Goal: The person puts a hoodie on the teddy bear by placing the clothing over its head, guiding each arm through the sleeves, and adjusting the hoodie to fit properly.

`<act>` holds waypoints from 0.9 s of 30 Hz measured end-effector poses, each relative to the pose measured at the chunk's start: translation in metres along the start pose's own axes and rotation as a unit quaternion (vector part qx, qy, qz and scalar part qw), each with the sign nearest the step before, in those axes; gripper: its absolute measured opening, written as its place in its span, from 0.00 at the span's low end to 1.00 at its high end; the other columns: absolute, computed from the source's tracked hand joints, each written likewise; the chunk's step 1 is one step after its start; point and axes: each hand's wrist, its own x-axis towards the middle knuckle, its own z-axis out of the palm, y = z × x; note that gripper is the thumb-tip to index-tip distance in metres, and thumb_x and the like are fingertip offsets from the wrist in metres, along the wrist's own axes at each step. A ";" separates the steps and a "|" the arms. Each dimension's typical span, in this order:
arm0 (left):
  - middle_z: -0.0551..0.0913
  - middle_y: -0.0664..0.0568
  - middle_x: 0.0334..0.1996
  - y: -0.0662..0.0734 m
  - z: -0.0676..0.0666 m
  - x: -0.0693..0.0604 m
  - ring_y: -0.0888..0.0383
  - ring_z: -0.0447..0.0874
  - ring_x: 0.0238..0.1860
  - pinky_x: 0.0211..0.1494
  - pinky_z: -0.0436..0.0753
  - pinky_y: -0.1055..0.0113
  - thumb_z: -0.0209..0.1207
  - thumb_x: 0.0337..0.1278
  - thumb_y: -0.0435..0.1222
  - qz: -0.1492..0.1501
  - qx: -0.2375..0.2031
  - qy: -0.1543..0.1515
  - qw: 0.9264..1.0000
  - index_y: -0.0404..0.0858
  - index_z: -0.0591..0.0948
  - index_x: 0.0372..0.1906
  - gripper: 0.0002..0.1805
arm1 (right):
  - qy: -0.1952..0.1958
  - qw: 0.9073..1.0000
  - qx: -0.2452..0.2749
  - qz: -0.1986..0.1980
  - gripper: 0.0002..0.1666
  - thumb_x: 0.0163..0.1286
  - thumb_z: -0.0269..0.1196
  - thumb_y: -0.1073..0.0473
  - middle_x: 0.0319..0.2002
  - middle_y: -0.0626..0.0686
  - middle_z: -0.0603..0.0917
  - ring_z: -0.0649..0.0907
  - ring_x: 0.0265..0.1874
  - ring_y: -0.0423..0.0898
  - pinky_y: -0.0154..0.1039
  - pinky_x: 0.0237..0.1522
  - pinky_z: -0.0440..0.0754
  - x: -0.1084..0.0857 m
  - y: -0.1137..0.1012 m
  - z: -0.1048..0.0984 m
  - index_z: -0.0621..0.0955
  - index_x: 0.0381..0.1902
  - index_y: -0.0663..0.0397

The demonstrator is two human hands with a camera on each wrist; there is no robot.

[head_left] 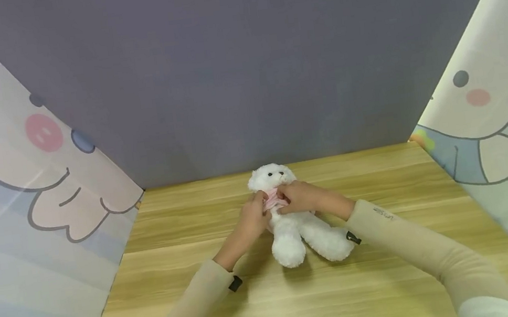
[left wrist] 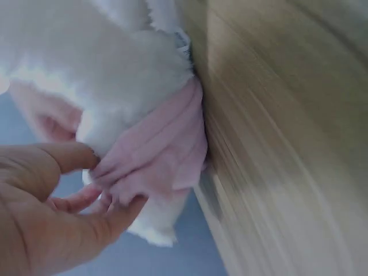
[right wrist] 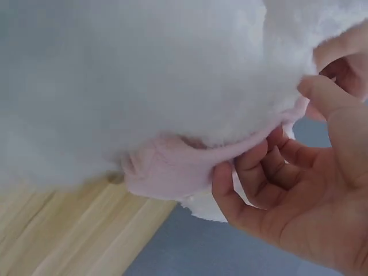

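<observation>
1. Pinching the pink garment (left wrist: 161, 141) between thumb and fingers, the left grip (head_left: 249, 220) faces the right grip (head_left: 307, 197), which grasps the garment's edge.
2. Between both grips is the white plush bear (head_left: 288, 244); only the head view shows its eyes, beyond them, and both legs, nearer.
3. The right wrist view alone reveals cloth standing away from fur beside that grip.
4. Beneath them spreads a wood-grain table (head_left: 254, 312); farther out, a grey wall (head_left: 244, 75) and cartoon-printed side panels (head_left: 505, 112).
</observation>
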 end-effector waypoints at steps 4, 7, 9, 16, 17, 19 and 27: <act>0.77 0.41 0.42 -0.010 -0.013 -0.016 0.52 0.77 0.35 0.35 0.79 0.61 0.64 0.59 0.27 -0.051 -0.085 -0.004 0.995 0.29 0.72 0.53 0.19 | -0.003 1.000 -0.017 0.005 0.21 0.68 0.68 0.42 0.24 0.46 0.73 0.71 0.23 0.39 0.34 0.26 0.70 0.003 -0.003 0.004 0.74 0.37 0.52; 0.78 0.42 0.42 -0.018 -0.015 -0.024 0.53 0.79 0.38 0.37 0.81 0.63 0.67 0.59 0.31 -0.072 -0.104 -0.033 0.991 0.29 0.75 0.47 0.16 | -0.004 0.999 -0.036 0.006 0.23 0.68 0.67 0.39 0.23 0.45 0.73 0.71 0.21 0.39 0.35 0.25 0.69 0.004 -0.005 0.006 0.73 0.35 0.50; 0.80 0.44 0.42 -0.022 -0.014 -0.026 0.54 0.81 0.39 0.37 0.82 0.65 0.68 0.60 0.34 -0.080 -0.121 -0.049 0.988 0.30 0.77 0.46 0.15 | -0.002 0.999 -0.042 0.010 0.23 0.68 0.68 0.39 0.22 0.46 0.73 0.71 0.21 0.40 0.35 0.24 0.69 0.005 -0.006 0.006 0.73 0.35 0.50; 0.82 0.41 0.45 -0.025 -0.008 -0.025 0.50 0.85 0.42 0.41 0.86 0.63 0.66 0.59 0.26 -0.103 -0.211 -0.022 0.972 0.30 0.79 0.46 0.12 | -0.009 0.998 -0.054 0.031 0.26 0.69 0.66 0.38 0.26 0.47 0.76 0.76 0.25 0.43 0.40 0.29 0.76 0.006 -0.010 0.005 0.75 0.42 0.55; 0.82 0.41 0.44 -0.025 -0.007 -0.024 0.50 0.85 0.42 0.42 0.85 0.64 0.65 0.58 0.25 -0.101 -0.214 -0.016 0.971 0.30 0.79 0.46 0.12 | -0.008 0.998 -0.057 0.031 0.27 0.69 0.66 0.38 0.26 0.48 0.76 0.76 0.26 0.44 0.41 0.30 0.77 0.006 -0.009 0.005 0.75 0.44 0.56; 0.82 0.40 0.43 -0.027 -0.004 -0.021 0.50 0.84 0.42 0.42 0.85 0.64 0.63 0.60 0.26 -0.099 -0.227 -0.001 0.969 0.29 0.79 0.47 0.11 | -0.008 0.998 -0.059 0.031 0.28 0.69 0.66 0.38 0.27 0.48 0.76 0.77 0.28 0.45 0.42 0.31 0.78 0.006 -0.008 0.004 0.76 0.45 0.56; 0.82 0.38 0.49 -0.029 -0.002 -0.008 0.44 0.84 0.49 0.44 0.86 0.60 0.58 0.69 0.35 -0.089 -0.230 -0.027 0.969 0.29 0.78 0.55 0.16 | -0.063 0.998 -0.021 0.002 0.22 0.72 0.65 0.42 0.25 0.46 0.72 0.70 0.23 0.40 0.35 0.27 0.69 0.002 0.000 -0.011 0.73 0.38 0.53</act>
